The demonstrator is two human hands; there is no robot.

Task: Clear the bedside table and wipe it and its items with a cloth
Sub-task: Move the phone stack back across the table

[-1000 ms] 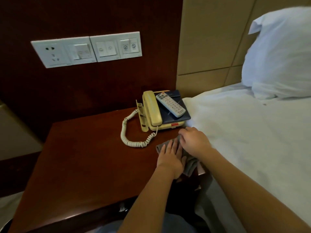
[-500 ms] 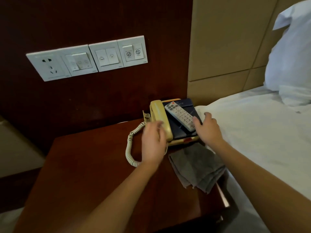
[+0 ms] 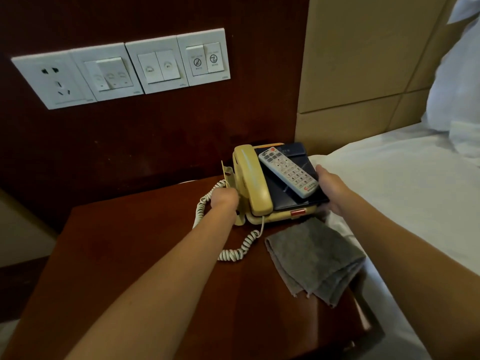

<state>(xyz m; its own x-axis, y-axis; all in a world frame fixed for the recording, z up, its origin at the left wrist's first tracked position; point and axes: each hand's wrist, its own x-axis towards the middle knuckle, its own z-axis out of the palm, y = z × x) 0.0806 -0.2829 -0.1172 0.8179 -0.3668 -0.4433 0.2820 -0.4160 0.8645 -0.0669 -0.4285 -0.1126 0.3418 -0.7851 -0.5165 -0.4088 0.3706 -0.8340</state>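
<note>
A cream corded telephone (image 3: 253, 183) stands at the back right of the dark wooden bedside table (image 3: 130, 268). On its base lies a dark blue folder (image 3: 293, 190) with a white remote control (image 3: 288, 171) on top. My left hand (image 3: 224, 200) grips the phone's left side, its fingers hidden behind the base. My right hand (image 3: 330, 188) holds the right side, thumb on the folder's edge. A folded grey cloth (image 3: 314, 258) lies on the table in front of the phone, touched by neither hand.
The coiled phone cord (image 3: 233, 252) loops over the table left of the cloth. White wall sockets and switches (image 3: 122, 68) sit above on the dark panel. A bed with a white sheet (image 3: 405, 193) and pillow (image 3: 457, 81) borders the table on the right.
Both hands left the grey cloth, which stays folded on the table, and reached forward to the telephone. They now hold its two sides. The camera has moved closer.
</note>
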